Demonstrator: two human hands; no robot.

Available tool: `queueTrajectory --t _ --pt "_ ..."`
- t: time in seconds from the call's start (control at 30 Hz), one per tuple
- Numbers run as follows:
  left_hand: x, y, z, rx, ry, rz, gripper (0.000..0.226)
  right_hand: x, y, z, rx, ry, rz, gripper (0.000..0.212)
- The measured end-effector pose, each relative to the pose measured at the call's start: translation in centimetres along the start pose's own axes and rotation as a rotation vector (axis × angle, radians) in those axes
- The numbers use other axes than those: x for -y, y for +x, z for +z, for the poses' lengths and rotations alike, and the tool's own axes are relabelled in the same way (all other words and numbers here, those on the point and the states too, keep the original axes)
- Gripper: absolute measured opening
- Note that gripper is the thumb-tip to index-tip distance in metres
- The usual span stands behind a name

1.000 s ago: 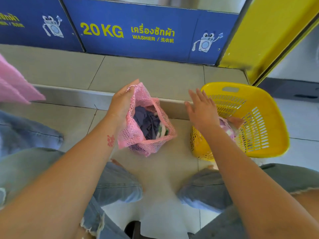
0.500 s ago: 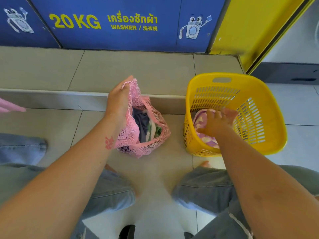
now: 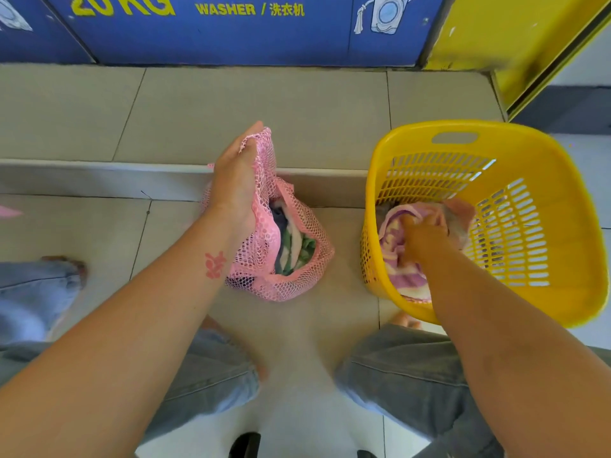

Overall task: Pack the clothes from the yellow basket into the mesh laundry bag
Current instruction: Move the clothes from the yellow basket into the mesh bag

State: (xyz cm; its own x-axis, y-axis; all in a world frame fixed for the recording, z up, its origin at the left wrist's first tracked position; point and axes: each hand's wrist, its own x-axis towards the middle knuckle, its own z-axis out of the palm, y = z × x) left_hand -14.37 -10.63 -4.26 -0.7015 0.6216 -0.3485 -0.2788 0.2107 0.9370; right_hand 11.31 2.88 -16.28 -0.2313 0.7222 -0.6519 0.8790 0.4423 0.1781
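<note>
A pink mesh laundry bag (image 3: pixel 264 259) stands on the tiled floor, mouth held open, with dark, white and green clothes inside. My left hand (image 3: pixel 234 180) grips the bag's upper rim. To its right sits the yellow basket (image 3: pixel 542 233), slotted walls, tilted toward me. Inside lies a pink, purple and cream striped cloth (image 3: pixel 393 239). My right hand (image 3: pixel 426 236) is down in the basket, fingers closed on that cloth.
A low tiled step (image 3: pixel 99 175) runs across behind the bag and basket. Blue washer panels (image 3: pixel 231 34) stand at the back, a yellow panel (image 3: pixel 515 44) at the back right. My knees in grey jeans (image 3: pixel 406 385) are below; another person's denim leg (image 3: pixel 33 292) is at left.
My right hand moved from above the basket's edge down into it and closed on the striped cloth. The left hand kept hold of the bag rim. The view tilted downward.
</note>
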Motion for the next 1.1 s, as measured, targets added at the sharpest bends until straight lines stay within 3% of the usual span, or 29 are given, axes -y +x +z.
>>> queueTrajectory --t 0.27,0.53,0.7,0.87,1.0,1.1 --pt "-0.9 -1.2 -0.9 -0.022 -0.056 0.007 0.034 -0.2 -0.7 -2.6 -0.253 0.227 -0.032 0.040" --pt "-2.5 -3.6 -4.8 -0.012 -0.074 0.037 0.031 1.7 -9.2 -11.4 -0.701 0.791 0.007 0.028" --pt "-3.8 -4.8 -7.6 0.001 -0.115 0.021 0.025 3.5 -16.4 -17.5 -0.969 1.007 -0.195 0.031" --pt "-4.2 -5.4 -9.4 0.003 -0.150 0.026 0.029 8.8 -19.0 -18.9 -0.881 1.177 -0.446 0.024" --pt "-3.8 -4.4 -10.3 0.015 -0.246 0.017 0.025 15.5 -17.6 -13.8 -0.779 1.165 -0.467 0.023" --pt "-3.4 -3.6 -10.4 0.034 -0.272 0.021 0.020 20.7 -15.5 -7.8 -0.741 1.109 -0.623 0.019"
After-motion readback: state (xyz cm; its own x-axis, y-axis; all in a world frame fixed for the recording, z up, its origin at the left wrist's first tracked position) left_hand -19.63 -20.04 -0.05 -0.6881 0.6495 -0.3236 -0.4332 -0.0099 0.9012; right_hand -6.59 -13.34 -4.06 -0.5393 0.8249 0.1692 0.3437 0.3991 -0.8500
